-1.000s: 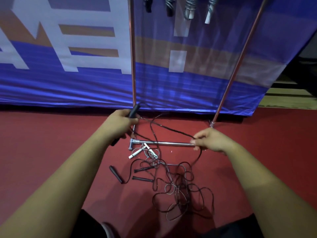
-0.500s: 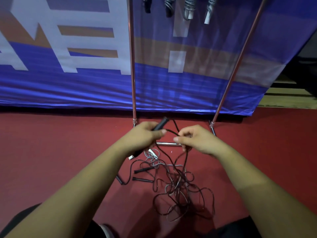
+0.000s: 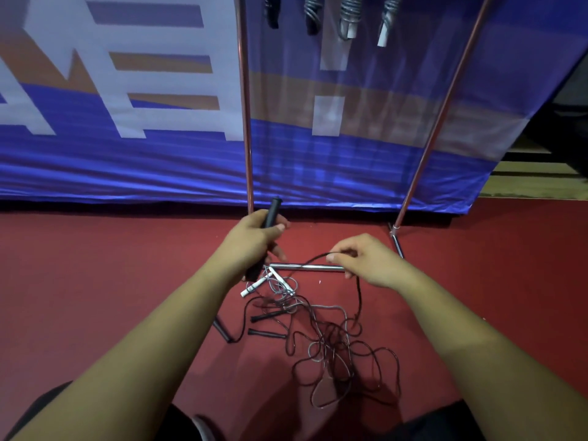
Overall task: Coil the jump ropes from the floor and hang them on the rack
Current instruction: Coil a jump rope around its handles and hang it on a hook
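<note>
- Your left hand (image 3: 254, 237) is in the middle of the frame, closed around a black handle (image 3: 271, 213). The handle points up and a bit right, toward the rack post (image 3: 245, 106).
- Your right hand (image 3: 366, 259) is just right of the middle. Its thumb and fingers (image 3: 332, 256) are pinched shut on the black rope (image 3: 359, 294).
- The black rope makes a small arch between your two hands. From your right hand it drops down to the pile of ropes (image 3: 327, 348) on the red floor (image 3: 95, 275).
- The pile lies lower in the frame than both hands, in the lower middle. It is closer to your right hand.
- The loose part of the rope runs up and down in the frame, from the pinch to the pile.
- I think the next loop means you slide your right hand down that rope, then bring it back to your left hand.
- More black handles (image 3: 265, 333) and white handles (image 3: 254, 286) lie on the floor just under your left hand. The ropes there are tangled, so your rope may snag.
- Coiled ropes (image 3: 348, 14) hang at the top of the frame, well apart from your hands. The rack's low bar (image 3: 305, 267) lies flat between your hands.
</note>
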Motion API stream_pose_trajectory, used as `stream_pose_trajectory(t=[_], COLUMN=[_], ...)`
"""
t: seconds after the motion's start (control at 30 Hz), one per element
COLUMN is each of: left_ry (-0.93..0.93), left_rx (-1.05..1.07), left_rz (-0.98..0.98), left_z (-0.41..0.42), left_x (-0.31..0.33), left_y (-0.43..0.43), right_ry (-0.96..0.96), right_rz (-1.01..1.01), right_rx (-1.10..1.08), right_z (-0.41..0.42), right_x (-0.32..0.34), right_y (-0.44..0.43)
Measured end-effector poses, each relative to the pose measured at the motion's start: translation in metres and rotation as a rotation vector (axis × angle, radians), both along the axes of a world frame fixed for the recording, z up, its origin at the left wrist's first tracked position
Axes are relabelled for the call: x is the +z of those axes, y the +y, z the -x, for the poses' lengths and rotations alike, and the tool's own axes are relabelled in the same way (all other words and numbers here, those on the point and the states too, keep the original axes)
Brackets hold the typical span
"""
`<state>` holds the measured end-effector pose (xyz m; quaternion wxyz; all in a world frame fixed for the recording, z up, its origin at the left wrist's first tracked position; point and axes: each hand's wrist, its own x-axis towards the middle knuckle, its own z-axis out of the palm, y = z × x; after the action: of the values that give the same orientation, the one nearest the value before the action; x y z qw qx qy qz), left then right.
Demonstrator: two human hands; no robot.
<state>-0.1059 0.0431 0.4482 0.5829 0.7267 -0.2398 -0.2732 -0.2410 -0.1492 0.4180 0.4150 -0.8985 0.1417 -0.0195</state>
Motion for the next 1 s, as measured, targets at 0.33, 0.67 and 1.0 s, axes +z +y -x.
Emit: stream_pose_trajectory(t=[0.33,0.67,1.0], left_ry=[0.228,-0.09,-0.178], left_rx=[-0.279,0.077,-0.425], left_rz=[0.099,0.045,-0.204], left_z=[0.012,-0.026,0.015], left_x=[0.003,0.021,0.003], left_y=[-0.008,0.017,-0.002], right_ry=[-0.083,0.3,-0.141], right_rz=[-0.23,-0.033,-0.513], right_rx=[0.146,0.022,0.04], right_z=[0.004,0.008,0.002], right_x=[0.017,-0.029,0.031], right_y=[0.01,-0.035,0.023])
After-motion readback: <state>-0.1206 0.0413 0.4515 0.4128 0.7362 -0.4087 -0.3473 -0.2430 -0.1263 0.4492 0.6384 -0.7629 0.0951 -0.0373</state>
